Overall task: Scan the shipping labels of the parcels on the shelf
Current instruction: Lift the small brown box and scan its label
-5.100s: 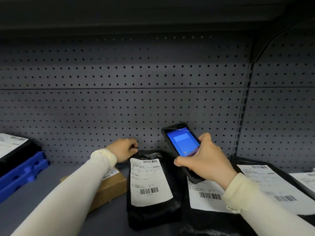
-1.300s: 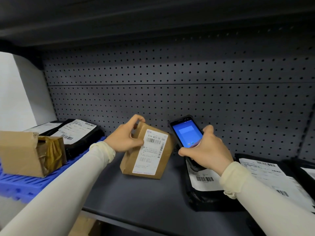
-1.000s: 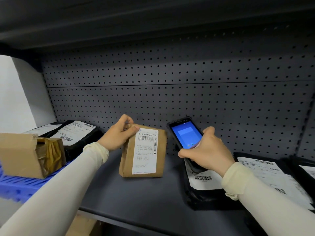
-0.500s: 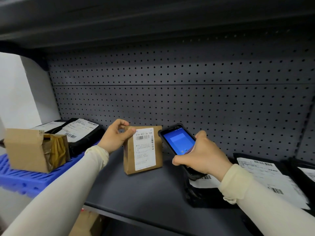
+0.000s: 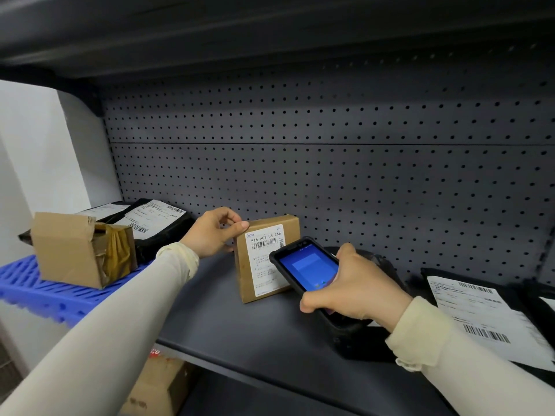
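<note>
A small brown cardboard parcel [image 5: 264, 223] stands upright against the pegboard back of the dark shelf [image 5: 240, 325]. Its white shipping label [image 5: 264, 259] faces me. My left hand [image 5: 214, 232] grips the parcel's top left corner. My right hand [image 5: 354, 289] holds a black handheld scanner [image 5: 306, 267] with a lit blue screen, its top end just in front of the label's lower right part. Under my right hand lies a black poly-bag parcel [image 5: 381, 265], mostly hidden.
A black bag with a large white label [image 5: 480, 310] lies at the right. At the left, a blue plastic crate [image 5: 36, 289] carries a torn brown box [image 5: 78, 250] and black labelled bags [image 5: 156, 217]. Another carton [image 5: 159, 382] sits below the shelf.
My left hand has stood the brown parcel upright and pushed it back against the pegboard. My right hand has brought the scanner leftward, up to the label.
</note>
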Available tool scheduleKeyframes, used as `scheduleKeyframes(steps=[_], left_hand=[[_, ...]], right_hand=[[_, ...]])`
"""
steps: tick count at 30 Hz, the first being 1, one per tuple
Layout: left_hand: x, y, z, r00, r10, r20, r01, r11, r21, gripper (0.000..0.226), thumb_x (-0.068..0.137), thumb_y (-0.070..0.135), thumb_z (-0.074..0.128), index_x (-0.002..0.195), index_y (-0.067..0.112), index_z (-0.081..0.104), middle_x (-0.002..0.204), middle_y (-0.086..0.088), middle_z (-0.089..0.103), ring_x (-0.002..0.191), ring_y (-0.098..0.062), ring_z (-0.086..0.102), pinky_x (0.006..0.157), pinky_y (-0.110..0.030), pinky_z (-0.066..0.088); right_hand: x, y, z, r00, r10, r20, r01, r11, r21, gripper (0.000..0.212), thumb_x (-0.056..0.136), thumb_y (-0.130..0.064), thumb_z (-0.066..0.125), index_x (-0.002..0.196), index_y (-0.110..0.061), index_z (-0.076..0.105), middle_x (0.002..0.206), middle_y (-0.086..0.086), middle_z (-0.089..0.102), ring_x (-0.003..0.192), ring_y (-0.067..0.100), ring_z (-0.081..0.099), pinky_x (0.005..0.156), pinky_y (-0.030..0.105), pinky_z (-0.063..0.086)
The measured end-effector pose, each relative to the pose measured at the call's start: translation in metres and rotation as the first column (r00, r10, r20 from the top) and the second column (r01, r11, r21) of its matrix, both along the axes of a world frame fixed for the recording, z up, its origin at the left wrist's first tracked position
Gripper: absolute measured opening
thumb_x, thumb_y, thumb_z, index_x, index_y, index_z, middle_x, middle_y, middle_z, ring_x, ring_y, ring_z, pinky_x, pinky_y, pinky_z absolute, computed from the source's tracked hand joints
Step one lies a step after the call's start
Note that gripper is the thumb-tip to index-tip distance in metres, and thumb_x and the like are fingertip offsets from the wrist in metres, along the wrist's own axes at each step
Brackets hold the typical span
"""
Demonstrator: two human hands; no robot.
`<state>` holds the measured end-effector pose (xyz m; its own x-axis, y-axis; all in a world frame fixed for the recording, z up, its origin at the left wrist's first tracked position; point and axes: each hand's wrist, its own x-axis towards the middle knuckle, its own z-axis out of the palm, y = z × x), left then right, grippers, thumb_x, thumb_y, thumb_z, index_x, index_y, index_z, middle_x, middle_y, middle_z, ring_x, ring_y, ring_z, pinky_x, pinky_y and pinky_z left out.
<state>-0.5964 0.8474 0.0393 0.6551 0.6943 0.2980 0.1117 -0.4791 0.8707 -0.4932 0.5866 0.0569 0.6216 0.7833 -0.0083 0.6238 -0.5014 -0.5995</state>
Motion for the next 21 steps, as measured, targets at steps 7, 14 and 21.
scheduleKeyframes(steps=[7,14,21], left_hand=[[0.001,0.004,0.0,0.997,0.053,-0.051,-0.05,0.997,0.06,0.019,0.085,0.033,0.066,0.086,0.015,0.059,0.089,-0.006,0.062,0.076,-0.02,0.062,0.064,-0.035,0.058],[0.003,0.007,0.002,0.993,0.077,-0.093,-0.067,0.992,0.111,0.021,0.087,0.034,0.064,0.09,0.014,0.059,0.088,-0.007,0.064,0.073,-0.02,0.062,0.064,-0.034,0.056],[0.002,0.011,0.0,0.996,0.048,-0.072,-0.041,0.995,0.092,0.019,0.085,0.035,0.066,0.085,0.017,0.06,0.091,-0.008,0.064,0.076,-0.019,0.062,0.058,-0.028,0.052]], right_hand=[[0.0,-0.002,-0.005,1.0,-0.009,0.008,0.009,1.0,0.0,0.071,0.053,-0.043,0.083,0.105,-0.016,0.042,0.083,-0.005,0.059,0.08,0.014,0.063,0.08,0.039,0.058],[0.002,-0.001,-0.008,1.0,-0.008,-0.003,0.008,1.0,-0.001,0.075,0.053,-0.041,0.084,0.109,-0.018,0.04,0.085,-0.005,0.06,0.083,0.015,0.063,0.081,0.04,0.058],[0.002,0.003,-0.012,1.0,-0.018,-0.017,0.018,1.0,0.001,0.075,0.052,-0.042,0.083,0.108,-0.019,0.039,0.086,-0.006,0.06,0.084,0.014,0.062,0.081,0.041,0.057]])
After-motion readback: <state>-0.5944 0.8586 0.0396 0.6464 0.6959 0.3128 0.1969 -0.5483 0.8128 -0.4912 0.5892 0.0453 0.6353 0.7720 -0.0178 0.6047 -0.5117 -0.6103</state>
